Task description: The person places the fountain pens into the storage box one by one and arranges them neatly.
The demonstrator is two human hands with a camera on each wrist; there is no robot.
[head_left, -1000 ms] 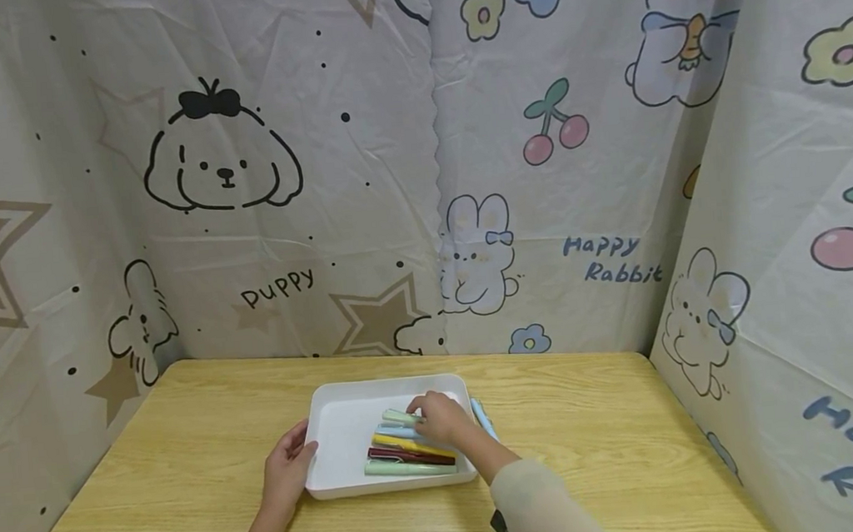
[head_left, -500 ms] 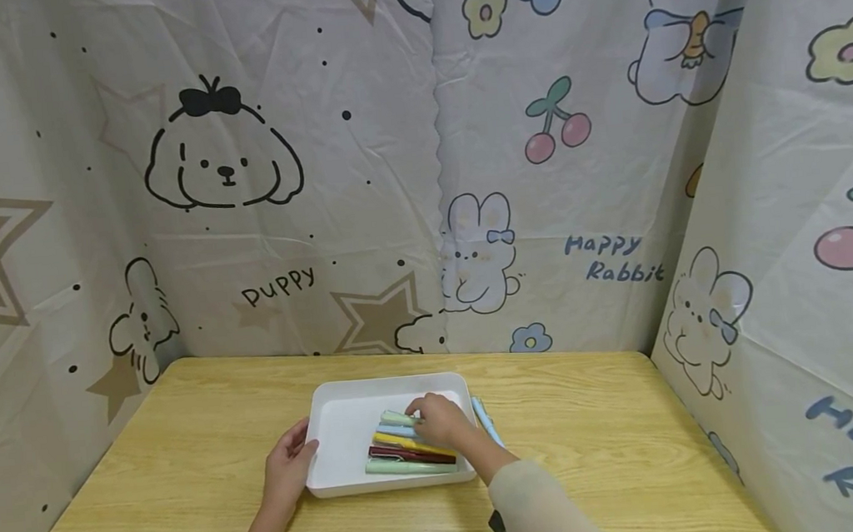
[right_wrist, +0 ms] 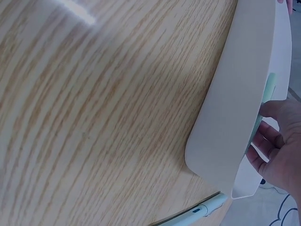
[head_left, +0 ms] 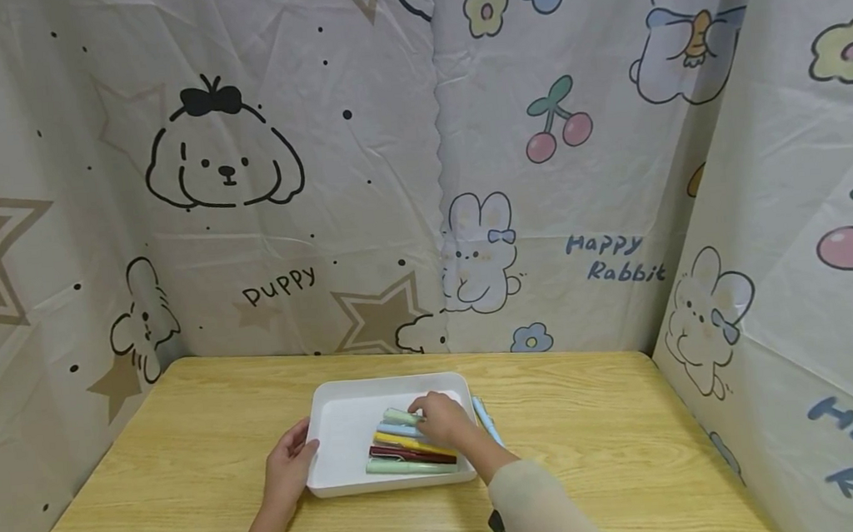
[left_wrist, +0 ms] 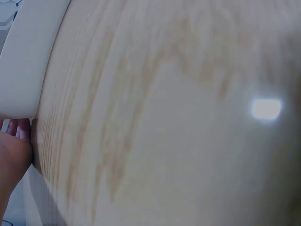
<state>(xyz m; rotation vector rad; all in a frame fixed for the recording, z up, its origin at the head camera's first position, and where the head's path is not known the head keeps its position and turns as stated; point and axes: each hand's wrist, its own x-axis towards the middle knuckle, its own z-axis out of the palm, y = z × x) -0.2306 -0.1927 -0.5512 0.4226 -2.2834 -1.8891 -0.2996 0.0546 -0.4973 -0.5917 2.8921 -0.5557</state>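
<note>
A white tray (head_left: 349,481) stands on the table, its left side gripped by my left hand (head_left: 285,469) with the thumb at the rim. Pens lie in a row in its right half. From the front they are a light green pen (head_left: 410,466), a dark red pen (head_left: 411,455), a yellow pen (head_left: 410,444) and a light blue pen (head_left: 397,429). Behind these, my right hand (head_left: 444,419) pinches another light green pen (head_left: 401,417), whose right end the hand hides. In the right wrist view, the right hand's fingers (right_wrist: 267,141) reach over the tray's wall.
Another light blue pen (right_wrist: 197,213) lies on the wooden table (head_left: 599,453) just outside the tray's right end. Printed cloth (head_left: 359,179) hangs behind the table and along both sides. A light reflection shows near the front edge.
</note>
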